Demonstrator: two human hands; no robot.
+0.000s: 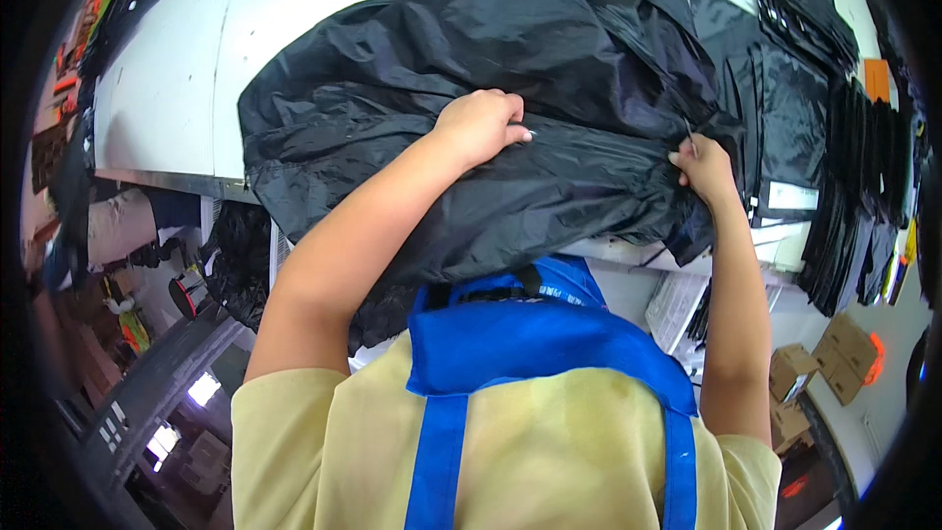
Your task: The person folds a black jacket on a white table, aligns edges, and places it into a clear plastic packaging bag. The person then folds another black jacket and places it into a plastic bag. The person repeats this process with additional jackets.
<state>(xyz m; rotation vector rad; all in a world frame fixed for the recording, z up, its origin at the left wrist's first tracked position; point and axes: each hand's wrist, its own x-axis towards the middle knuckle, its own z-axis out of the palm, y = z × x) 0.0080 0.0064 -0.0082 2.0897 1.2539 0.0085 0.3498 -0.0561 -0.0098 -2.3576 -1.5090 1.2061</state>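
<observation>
Gripping crinkled glossy black fabric (510, 69)

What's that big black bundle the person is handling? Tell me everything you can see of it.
The black garment looks like thin, shiny, crinkled fabric, bunched in a loose heap. It lies on the white table and spills over the near edge toward the person's blue apron. The left hand presses and grips its top folds; the right hand pinches a gathered edge at its right end. What sort of garment it is cannot be told.

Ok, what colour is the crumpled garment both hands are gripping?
Black, slightly shiny. The garment lies on the white table; the head view shows it best.
</observation>
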